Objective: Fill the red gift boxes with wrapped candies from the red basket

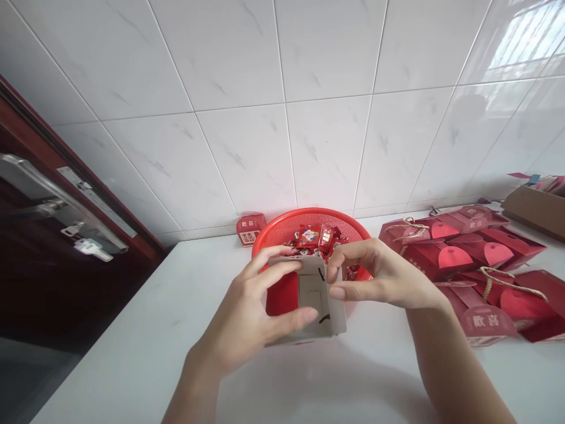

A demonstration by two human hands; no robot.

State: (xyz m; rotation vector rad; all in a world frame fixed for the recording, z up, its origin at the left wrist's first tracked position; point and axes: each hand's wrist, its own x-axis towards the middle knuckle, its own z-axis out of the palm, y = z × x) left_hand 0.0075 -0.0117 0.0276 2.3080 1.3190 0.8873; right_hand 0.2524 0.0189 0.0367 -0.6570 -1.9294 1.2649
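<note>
A small gift box (314, 294) stands with its top open on the white table, pale inside with a red panel at its left. Two short dark cord ends poke through its right inner side. My left hand (260, 300) spans the box from the left, fingers at the far rim and thumb over the near side. At the right rim, my right hand (375, 277) grips the box wall between thumb and curled fingers. Directly behind sits a red plastic basket (291, 219) holding several red-wrapped candies (309, 237), partly hidden by my hands and the box.
Several red gift boxes (454, 259), some with rope handles, lie at the right. A small red box (251, 229) stands left of the basket against the tiled wall (326, 153). A cardboard box (534, 209) is at the far right, a door with keys (92, 248) at the left.
</note>
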